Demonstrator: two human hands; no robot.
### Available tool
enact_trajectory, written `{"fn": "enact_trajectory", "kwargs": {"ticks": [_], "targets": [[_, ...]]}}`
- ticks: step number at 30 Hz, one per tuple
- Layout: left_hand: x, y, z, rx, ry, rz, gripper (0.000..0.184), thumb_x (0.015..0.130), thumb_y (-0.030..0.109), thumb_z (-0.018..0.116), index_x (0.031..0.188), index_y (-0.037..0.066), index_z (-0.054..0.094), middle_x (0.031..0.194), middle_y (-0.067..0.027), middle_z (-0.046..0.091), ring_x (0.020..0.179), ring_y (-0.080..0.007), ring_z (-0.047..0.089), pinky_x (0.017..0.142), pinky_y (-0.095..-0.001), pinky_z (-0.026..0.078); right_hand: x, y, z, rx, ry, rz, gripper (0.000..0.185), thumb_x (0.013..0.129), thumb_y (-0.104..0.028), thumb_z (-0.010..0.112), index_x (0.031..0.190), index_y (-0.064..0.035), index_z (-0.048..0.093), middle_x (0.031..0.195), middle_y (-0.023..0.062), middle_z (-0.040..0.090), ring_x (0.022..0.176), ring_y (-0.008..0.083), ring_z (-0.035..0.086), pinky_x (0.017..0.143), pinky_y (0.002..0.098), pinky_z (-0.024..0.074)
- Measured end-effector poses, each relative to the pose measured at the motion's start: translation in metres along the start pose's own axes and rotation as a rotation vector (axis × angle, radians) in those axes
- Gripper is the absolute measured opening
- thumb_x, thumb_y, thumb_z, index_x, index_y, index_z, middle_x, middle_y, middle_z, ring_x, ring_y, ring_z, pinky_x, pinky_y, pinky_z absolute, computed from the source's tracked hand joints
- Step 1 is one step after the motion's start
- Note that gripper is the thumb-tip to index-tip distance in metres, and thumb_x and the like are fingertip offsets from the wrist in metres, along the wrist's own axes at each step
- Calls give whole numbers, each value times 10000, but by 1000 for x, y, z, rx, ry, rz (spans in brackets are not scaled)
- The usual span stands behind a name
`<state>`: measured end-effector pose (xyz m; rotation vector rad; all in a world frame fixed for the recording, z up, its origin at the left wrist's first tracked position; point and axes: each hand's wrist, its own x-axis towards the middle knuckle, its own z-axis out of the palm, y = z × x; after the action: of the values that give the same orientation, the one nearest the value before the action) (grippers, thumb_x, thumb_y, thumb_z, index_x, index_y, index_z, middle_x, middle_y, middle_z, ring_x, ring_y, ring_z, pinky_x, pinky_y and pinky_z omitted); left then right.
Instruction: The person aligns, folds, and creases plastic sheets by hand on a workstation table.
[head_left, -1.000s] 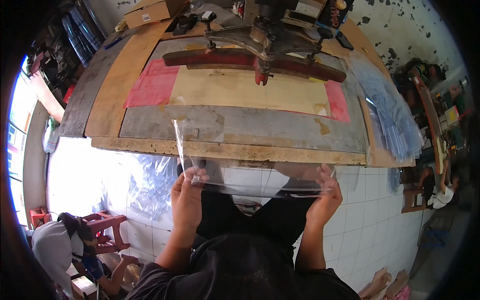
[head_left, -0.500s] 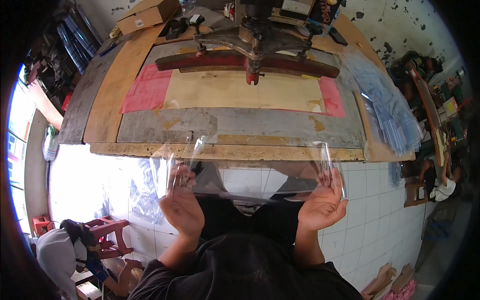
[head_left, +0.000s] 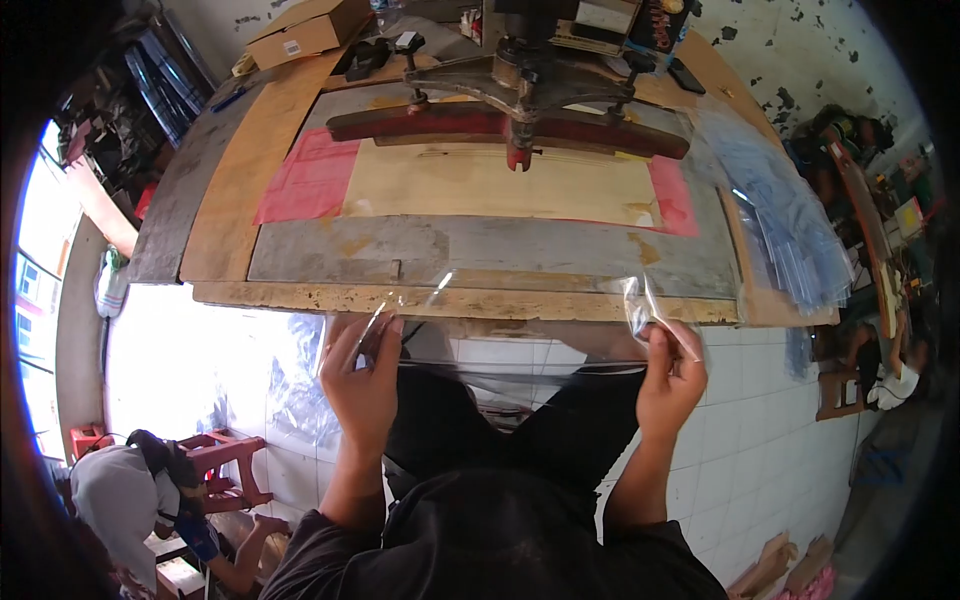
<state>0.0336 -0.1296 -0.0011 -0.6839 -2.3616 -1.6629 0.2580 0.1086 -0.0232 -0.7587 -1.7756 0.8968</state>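
Note:
A clear plastic sheet is stretched between my two hands, just in front of the bench's near edge. My left hand pinches its left end, thumb and fingers pressed together. At the right end, my right hand grips it the same way, and the film creases and shines there. Beyond the sheet, a cream panel with pink ends lies on the grey metal bench top. A press head with a long red-brown bar hangs over that panel.
A pile of clear plastic pieces lies at the bench's right side. A cardboard box and a phone sit at the back. One person works low at left beside a red stool; another is at far right.
Both hands have turned and moved a little up, and the right hand also outward. The sheet is held closer to the bench edge. The view has shifted slightly.

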Motion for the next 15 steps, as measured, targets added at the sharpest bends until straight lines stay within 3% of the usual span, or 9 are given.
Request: {"fn": "enact_trajectory", "kwargs": {"ticks": [2,4,7,9,11,15], "targets": [[8,-2,-7,19,-38,15,155,935,46,799,1067,-31,770,930,-51,718,783,-95,631,703,-246,504,10,-21,0,216,15,209,174,1060,-50,639,1221,-2,683,956,75,753,801,87,635,704,239,499],[14,0,-14,-171,-107,-247,158,939,65,808,1058,-31,768,912,-39,728,762,-79,625,690,-244,499,23,-31,-19,214,-159,281,194,1080,-101,612,1238,-8,676,969,83,758,741,75,579,685,225,468],[19,4,-21,-121,-141,-237,130,940,53,803,1027,-32,756,884,-38,732,741,-79,632,683,-240,501,30,-37,-27,161,-273,307,217,1091,-173,592,1237,-29,663,967,90,763,746,74,601,641,225,408],[20,3,-25,-81,-209,-215,126,945,51,799,1027,-30,750,890,-38,737,745,-78,637,686,-236,503,32,-33,-33,145,-303,311,243,1084,-167,605,1275,-23,650,943,83,751,755,82,613,657,228,422],[22,8,-27,-305,-266,-431,145,956,51,792,1051,-40,732,901,-35,733,760,-73,634,694,-231,507,31,-34,-35,128,-339,316,277,1077,-161,617,1313,-17,637,920,77,739,764,91,625,673,231,436],[21,-1,-27,-327,-279,-372,174,959,54,791,1084,-46,722,904,-33,737,730,-69,625,663,-228,504,24,-38,-37,158,-468,264,391,1058,-150,650,1406,17,591,850,53,680,800,118,660,734,233,469]]}}
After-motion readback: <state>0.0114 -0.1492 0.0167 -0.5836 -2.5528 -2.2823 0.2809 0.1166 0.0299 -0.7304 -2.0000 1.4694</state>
